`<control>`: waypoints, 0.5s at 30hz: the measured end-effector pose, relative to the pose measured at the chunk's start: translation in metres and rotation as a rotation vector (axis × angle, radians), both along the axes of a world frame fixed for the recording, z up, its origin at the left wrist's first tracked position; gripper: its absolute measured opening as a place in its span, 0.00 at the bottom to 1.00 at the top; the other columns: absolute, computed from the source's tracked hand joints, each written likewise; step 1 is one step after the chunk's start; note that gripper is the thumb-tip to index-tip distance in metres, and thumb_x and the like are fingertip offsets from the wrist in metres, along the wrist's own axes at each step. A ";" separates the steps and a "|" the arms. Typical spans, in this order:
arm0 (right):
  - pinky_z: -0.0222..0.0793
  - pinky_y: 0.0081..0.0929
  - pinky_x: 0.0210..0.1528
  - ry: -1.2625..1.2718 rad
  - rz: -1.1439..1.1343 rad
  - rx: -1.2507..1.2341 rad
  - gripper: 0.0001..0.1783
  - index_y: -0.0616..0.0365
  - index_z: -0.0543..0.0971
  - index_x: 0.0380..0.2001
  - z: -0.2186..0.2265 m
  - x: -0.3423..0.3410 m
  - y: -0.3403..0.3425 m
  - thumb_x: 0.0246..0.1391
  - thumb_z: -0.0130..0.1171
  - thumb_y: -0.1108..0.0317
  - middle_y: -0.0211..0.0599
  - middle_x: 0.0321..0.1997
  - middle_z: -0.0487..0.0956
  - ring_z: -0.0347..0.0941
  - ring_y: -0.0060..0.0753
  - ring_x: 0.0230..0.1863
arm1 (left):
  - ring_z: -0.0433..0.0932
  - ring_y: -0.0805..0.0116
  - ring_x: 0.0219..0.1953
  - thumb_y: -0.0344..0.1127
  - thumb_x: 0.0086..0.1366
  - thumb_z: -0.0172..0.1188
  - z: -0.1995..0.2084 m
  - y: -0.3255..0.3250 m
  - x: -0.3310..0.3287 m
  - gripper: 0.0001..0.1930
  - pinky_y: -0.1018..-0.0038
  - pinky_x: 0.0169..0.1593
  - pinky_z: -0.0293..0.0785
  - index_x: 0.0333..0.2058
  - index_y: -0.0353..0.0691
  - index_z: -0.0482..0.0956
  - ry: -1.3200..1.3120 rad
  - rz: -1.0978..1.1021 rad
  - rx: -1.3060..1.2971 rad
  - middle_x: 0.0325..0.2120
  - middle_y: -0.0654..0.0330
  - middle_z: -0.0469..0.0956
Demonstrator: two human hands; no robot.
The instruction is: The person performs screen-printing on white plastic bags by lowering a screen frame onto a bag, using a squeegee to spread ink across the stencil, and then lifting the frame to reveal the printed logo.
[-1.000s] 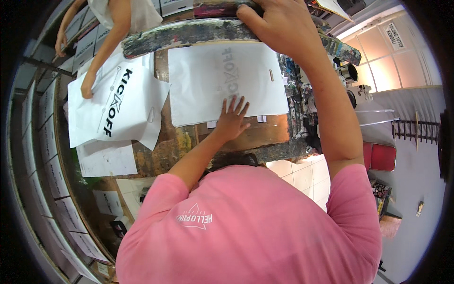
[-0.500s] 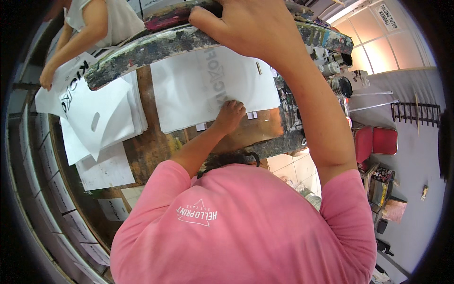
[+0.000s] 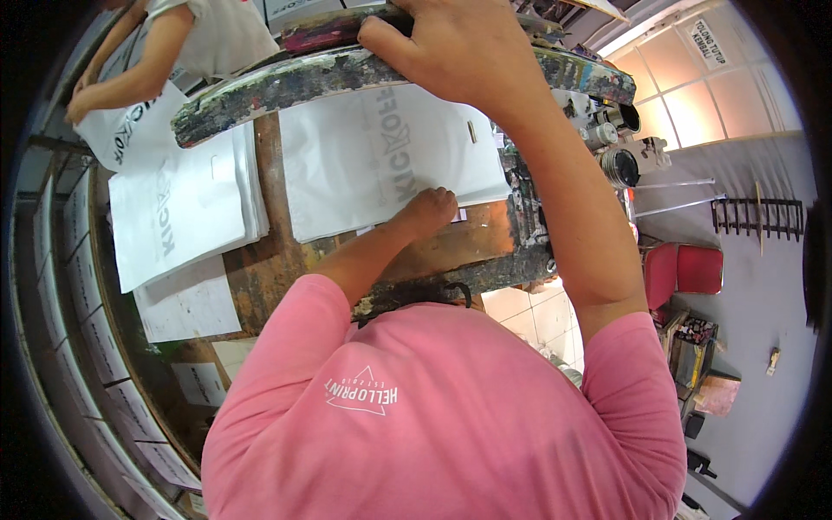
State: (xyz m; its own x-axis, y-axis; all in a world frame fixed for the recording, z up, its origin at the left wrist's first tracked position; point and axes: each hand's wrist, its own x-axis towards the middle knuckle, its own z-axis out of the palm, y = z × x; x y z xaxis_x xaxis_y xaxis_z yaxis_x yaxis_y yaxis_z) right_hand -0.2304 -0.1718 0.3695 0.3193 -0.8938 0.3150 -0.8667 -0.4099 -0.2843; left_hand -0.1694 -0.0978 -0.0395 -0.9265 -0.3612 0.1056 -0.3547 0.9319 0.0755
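Note:
My right hand [image 3: 464,56] grips the near bar of an ink-stained screen-printing frame [image 3: 251,100], raised at a tilt over the bench. Its thumb lies along the bar, and the fingers' far ends are out of sight. Below the frame, a white bag [image 3: 347,173] with a slot handle and faint grey lettering lies flat. At its near edge my left hand [image 3: 431,212] has its fingers curled on the border; the thumb is hidden. To the left, a co-worker's hands [image 3: 78,104] hold a white bag with black lettering [image 3: 117,139] away from a stack of similar bags [image 3: 182,212].
The wooden bench [image 3: 273,195] is smeared with ink. Jars and cans [image 3: 617,165] stand along its right side. Far left, a rack [image 3: 87,277] holds printed bags. A red chair [image 3: 698,267] stands at the right, by a grey wall.
The co-worker has drawn the black-lettered bag up and left, baring the faintly lettered top of the stack. My left hand has slid slightly right and nearer along the bag's edge. My right hand keeps its grip.

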 end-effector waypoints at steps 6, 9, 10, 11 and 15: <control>0.68 0.49 0.53 0.011 0.005 -0.102 0.29 0.65 0.84 0.33 -0.020 -0.005 -0.005 0.57 0.49 0.47 0.53 0.34 0.82 0.79 0.53 0.42 | 0.77 0.56 0.44 0.38 0.65 0.61 0.043 -0.037 0.019 0.07 0.59 0.47 0.77 0.35 0.41 0.76 0.214 0.179 0.032 0.37 0.55 0.76; 0.68 0.50 0.52 0.008 0.015 -0.070 0.28 0.65 0.84 0.33 -0.012 0.000 0.001 0.57 0.49 0.47 0.53 0.34 0.82 0.79 0.52 0.41 | 0.75 0.50 0.51 0.45 0.67 0.61 0.039 -0.021 0.022 0.17 0.54 0.57 0.72 0.47 0.39 0.78 0.112 0.153 0.084 0.44 0.52 0.76; 0.68 0.50 0.52 0.011 0.011 -0.048 0.28 0.65 0.84 0.33 -0.009 0.001 0.003 0.57 0.49 0.48 0.53 0.34 0.82 0.79 0.52 0.41 | 0.74 0.48 0.55 0.48 0.67 0.61 0.034 -0.010 0.019 0.22 0.51 0.61 0.70 0.51 0.38 0.78 0.066 0.136 0.120 0.48 0.50 0.77; 0.67 0.50 0.52 0.021 0.004 -0.023 0.28 0.65 0.83 0.32 -0.007 0.003 0.004 0.57 0.49 0.48 0.53 0.34 0.82 0.79 0.52 0.41 | 0.69 0.47 0.61 0.52 0.68 0.59 0.029 0.007 0.018 0.27 0.48 0.66 0.63 0.57 0.37 0.75 0.148 0.225 0.085 0.54 0.48 0.73; 0.67 0.51 0.52 0.024 0.004 -0.008 0.27 0.65 0.83 0.31 -0.010 -0.001 0.001 0.58 0.49 0.48 0.52 0.33 0.82 0.79 0.51 0.40 | 0.51 0.48 0.76 0.65 0.70 0.52 0.007 0.047 0.009 0.43 0.40 0.76 0.39 0.71 0.37 0.63 0.178 0.398 0.125 0.73 0.48 0.56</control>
State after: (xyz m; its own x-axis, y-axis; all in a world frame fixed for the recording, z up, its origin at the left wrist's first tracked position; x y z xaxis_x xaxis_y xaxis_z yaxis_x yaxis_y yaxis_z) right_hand -0.2312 -0.1706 0.3590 0.3306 -0.8899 0.3142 -0.8717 -0.4155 -0.2599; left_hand -0.1600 -0.0510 -0.0325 -0.6847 -0.7054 0.1832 -0.6546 0.7057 0.2711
